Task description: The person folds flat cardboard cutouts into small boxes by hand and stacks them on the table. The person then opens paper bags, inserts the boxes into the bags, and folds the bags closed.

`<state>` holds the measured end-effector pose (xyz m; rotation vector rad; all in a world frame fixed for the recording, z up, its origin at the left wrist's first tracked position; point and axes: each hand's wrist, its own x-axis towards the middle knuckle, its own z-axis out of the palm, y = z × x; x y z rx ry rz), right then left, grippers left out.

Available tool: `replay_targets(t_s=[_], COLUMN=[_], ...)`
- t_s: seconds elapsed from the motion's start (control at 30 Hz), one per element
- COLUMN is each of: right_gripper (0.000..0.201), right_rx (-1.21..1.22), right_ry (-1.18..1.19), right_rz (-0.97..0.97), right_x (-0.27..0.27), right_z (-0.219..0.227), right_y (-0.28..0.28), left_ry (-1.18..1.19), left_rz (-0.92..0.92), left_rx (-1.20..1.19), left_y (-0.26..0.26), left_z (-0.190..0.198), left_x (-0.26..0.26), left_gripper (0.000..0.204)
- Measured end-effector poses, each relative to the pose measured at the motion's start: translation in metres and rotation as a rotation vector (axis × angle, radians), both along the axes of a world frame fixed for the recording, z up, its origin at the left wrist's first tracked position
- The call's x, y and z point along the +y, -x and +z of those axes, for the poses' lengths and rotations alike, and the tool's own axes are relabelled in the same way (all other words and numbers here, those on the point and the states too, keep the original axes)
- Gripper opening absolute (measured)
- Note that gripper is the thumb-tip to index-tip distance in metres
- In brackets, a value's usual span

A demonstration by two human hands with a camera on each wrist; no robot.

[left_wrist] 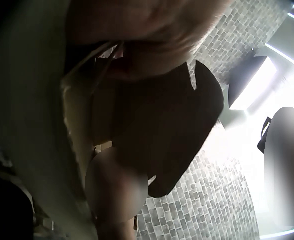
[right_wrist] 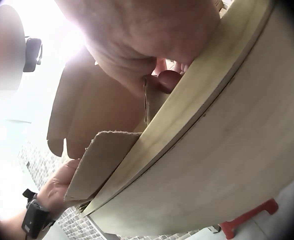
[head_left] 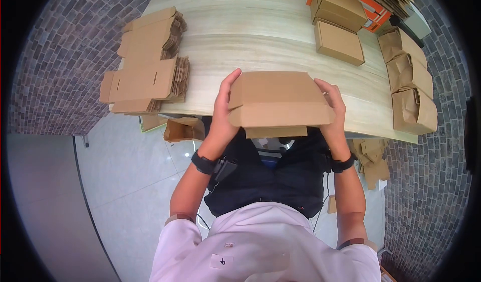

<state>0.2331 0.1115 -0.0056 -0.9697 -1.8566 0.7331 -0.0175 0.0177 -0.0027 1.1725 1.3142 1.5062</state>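
Left hand (head_left: 225,106) and right hand (head_left: 335,106) grip carton (head_left: 280,91) at table's near edge (head_left: 373,133).

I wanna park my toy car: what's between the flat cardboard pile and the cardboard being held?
The head view shows bare tabletop, then the left hand, between the pile and the held cardboard.

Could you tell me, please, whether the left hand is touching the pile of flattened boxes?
No, the left hand grips one side of the partly folded box, apart from the pile of flattened boxes.
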Motion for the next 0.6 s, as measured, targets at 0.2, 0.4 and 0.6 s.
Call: replay_targets(t_s=[0.2, 0.4, 0.6], right_gripper=[0.045, 0.037, 0.038], right_rx=[0.039, -0.06, -0.091], right_ry=[0.017, -0.186, -0.179], right_rz=[-0.012, -0.069, -0.069], right_x=[0.0, -0.001, -0.004], right_z=[-0.002, 0.0, 0.001], right_y=[0.002, 0.006, 0.006], left_ry=[-0.082, -0.079, -0.193], left_rz=[0.115, 0.14, 0.158], left_rx=[0.363, 0.278, 0.38], left_y=[-0.013, -0.02, -0.02], left_z=[-0.004, 0.005, 0.002], left_x=[-0.015, -0.015, -0.009], left_gripper=[0.066, 0.069, 0.071])
